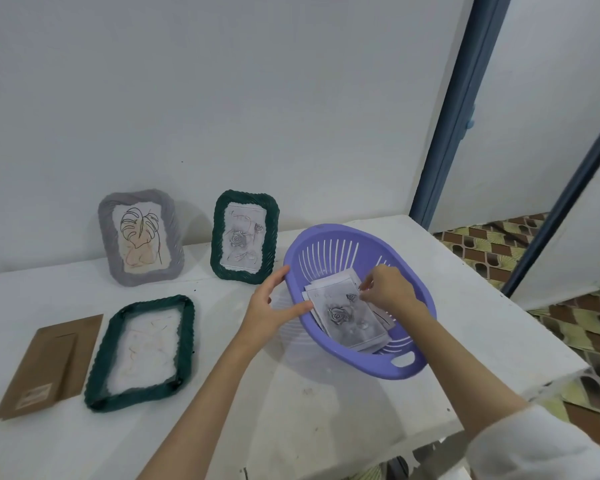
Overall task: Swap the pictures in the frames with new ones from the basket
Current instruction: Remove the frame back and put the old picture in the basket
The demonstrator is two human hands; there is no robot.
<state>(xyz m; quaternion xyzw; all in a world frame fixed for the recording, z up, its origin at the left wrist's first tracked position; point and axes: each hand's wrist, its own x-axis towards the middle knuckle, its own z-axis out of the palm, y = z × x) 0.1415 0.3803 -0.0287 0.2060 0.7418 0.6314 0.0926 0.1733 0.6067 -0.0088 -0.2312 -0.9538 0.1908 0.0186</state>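
Observation:
A purple slotted basket (326,237) stands on the white table and holds a stack of rose pictures (347,318). My left hand (271,306) grips the basket's near-left rim, thumb inside. My right hand (388,289) is inside the basket, fingertips pinching the top picture's far edge. A dark green frame (97,372) lies flat face down at the left, a faint picture showing in it. Its brown backing board (49,365) lies beside it. A grey frame (141,237) with a leaf drawing and a green frame (245,237) with a rose picture stand against the wall.
The white table (291,410) ends at the right in an edge, with patterned floor (499,247) beyond. A blue door frame (454,109) rises at the right. The white wall is close behind the standing frames.

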